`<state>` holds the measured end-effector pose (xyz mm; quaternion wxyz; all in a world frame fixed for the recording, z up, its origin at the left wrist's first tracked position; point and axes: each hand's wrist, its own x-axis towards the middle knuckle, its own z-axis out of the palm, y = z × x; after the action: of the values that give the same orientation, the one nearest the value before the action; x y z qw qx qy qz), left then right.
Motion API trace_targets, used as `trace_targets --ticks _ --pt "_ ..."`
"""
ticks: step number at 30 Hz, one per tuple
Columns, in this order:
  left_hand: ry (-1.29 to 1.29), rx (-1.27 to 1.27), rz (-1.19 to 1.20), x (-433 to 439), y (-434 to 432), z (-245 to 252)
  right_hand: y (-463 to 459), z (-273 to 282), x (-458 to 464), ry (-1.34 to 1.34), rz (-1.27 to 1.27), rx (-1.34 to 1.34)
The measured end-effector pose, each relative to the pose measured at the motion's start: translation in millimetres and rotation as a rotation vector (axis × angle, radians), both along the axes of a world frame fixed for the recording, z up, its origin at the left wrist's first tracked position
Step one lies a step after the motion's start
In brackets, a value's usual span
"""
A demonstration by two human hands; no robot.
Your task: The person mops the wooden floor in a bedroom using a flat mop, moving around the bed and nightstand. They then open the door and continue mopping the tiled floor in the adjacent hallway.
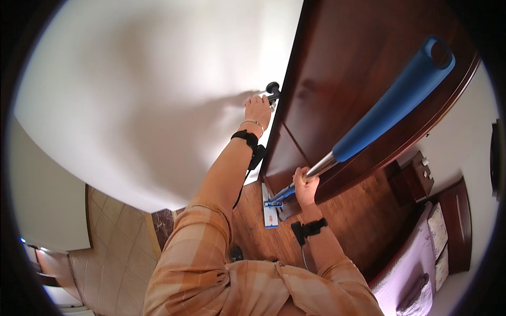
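Observation:
My left hand is on a black handle with a round base, at the edge of a large white panel, beside tall dark wood furniture. Its fingers partly cover the handle. My right hand grips the metal pole of a flat mop, just below the long blue sleeve. That sleeve slants up toward the camera, in front of the dark wood. Down on the floor, the white and blue mop head sits near the foot of the furniture.
Brown wood flooring spreads beneath me, with beige tiles past a dark threshold at left. A bed with a lilac cover and a dark nightstand stand at right. A dark shoe shows below me.

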<state>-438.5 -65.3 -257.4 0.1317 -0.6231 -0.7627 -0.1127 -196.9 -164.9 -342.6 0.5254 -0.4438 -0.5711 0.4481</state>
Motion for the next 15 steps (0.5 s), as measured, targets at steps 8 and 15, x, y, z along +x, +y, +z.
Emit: trace_targets --ticks 8,15 --pt "0.2 0.051 0.044 44.9 -53.2 7.9 -29.4 16.3 40.9 0.07 0.055 0.175" --pt "0.238 -0.082 0.053 91.3 -101.3 31.0 -36.8 39.4 83.7 0.169 0.169 0.125"
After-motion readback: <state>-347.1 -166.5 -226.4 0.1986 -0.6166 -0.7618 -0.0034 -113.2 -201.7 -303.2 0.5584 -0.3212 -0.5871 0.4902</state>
